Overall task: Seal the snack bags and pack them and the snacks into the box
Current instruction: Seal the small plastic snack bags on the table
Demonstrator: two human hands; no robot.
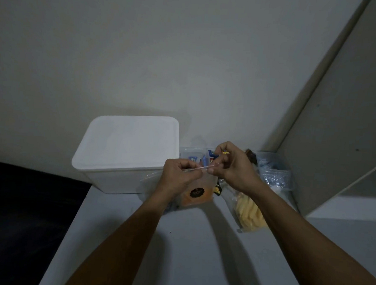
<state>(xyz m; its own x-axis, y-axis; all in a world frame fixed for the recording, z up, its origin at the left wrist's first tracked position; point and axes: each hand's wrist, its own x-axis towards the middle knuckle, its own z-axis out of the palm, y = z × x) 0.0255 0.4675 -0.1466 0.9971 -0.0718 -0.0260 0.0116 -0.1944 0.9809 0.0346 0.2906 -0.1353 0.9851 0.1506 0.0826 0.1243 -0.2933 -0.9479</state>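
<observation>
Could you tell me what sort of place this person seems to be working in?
Probably a room at home, not a workshop: a plain white table pushed against a bare painted wall, a white lidded storage box, and household snack bags on it.

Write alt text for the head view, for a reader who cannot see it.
Both hands, left hand and right hand, pinch the top strip of a clear snack bag holding orange snacks, held over a white table. A white lidded box stands to the left; a bag of pale yellow sticks lies to the right.
</observation>
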